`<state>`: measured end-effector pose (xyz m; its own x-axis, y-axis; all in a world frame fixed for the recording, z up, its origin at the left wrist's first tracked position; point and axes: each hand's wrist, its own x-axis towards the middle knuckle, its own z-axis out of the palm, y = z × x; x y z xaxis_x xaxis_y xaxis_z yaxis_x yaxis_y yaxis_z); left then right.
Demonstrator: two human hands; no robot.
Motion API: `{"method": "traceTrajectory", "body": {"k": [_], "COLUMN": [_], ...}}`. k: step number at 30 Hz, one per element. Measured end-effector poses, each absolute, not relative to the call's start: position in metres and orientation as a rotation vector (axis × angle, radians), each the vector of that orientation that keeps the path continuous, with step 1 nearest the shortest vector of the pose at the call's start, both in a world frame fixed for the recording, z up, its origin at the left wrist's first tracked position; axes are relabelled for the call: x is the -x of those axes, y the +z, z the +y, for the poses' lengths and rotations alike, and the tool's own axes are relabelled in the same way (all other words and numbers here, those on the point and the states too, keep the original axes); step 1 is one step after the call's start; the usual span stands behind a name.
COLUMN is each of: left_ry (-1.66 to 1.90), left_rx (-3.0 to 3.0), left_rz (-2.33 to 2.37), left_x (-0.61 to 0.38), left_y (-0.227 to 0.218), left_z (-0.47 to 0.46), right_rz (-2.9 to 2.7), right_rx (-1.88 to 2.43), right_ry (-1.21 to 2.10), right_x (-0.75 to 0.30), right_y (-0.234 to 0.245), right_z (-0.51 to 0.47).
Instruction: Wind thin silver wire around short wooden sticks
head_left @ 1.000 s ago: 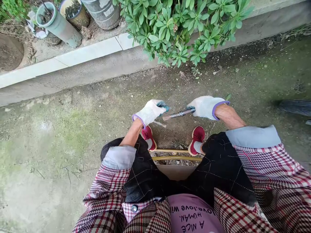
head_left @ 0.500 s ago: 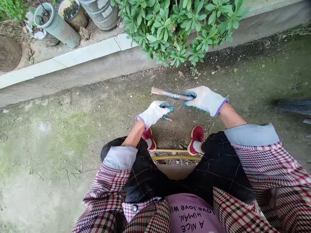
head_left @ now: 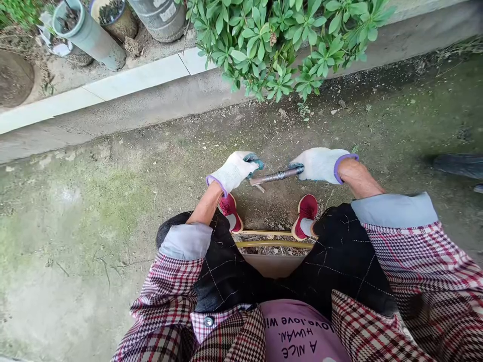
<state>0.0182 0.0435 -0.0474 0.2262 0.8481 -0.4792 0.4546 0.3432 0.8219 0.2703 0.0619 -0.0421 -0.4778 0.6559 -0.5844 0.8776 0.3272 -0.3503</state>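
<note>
My right hand (head_left: 319, 164), in a white knit glove with a blue-green palm, is closed around one end of a stick wound with thin wire (head_left: 279, 176). The stick's bare end points left and tilts slightly down, close to my other hand. My left hand (head_left: 239, 168), gloved alike, has its fingers pinched together. From under them pokes the pale end of a short thin stick (head_left: 259, 188), partly hidden behind the wound stick's end. Any wire running between the hands is too fine to make out clearly.
A leafy green shrub (head_left: 271, 45) overhangs the low wall ahead, which has a white tile edge (head_left: 139, 75). Pots (head_left: 90, 37) stand at the upper left. Red shoes (head_left: 306, 213) rest on the ground below the hands. A dark shoe (head_left: 458, 165) shows at the right.
My right hand has come down and turned, swinging the wound stick's free end down toward me. My left hand has risen slightly and moved a little left.
</note>
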Motion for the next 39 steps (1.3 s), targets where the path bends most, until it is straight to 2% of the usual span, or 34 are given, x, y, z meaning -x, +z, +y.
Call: {"method": "traceTrajectory", "body": {"k": [6, 9, 11, 14, 19, 25, 31, 39], "left_ry": [0.466, 0.507, 0.507, 0.472, 0.409, 0.376, 0.363, 0.486], "left_rx": [-1.22, -1.163, -1.132, -1.093, -1.129, -1.341, -1.345, -1.192], "left_rz": [1.365, 1.315, 1.329, 1.309, 1.301, 1.372, 1.409, 1.266], "left_x": [-0.016, -0.017, -0.022, -0.032, -0.032, -0.018, -0.018, -0.017], "left_y": [-0.049, -0.048, -0.045, -0.037, -0.035, -0.044, -0.04, -0.055], "left_z": [0.047, 0.046, 0.044, 0.038, 0.033, 0.042, 0.046, 0.047], "right_rz": [2.348, 2.403, 2.401, 2.381, 2.3, 2.166, 2.237, 2.426], "right_rx": [-1.145, -1.31, -1.537, -1.798, -1.686, -1.417, -1.237, -1.241], "right_ry": [-1.346, -1.549, -1.561, -1.348, -0.72, -0.676, -0.849, -1.478], "right_x": [-0.271, -0.272, -0.271, -0.267, -0.261, -0.266, -0.27, -0.275], "right_y": [-0.028, -0.027, -0.029, -0.034, -0.041, -0.039, -0.035, -0.026], "right_z": [0.061, 0.064, 0.067, 0.071, 0.076, 0.068, 0.064, 0.066]}}
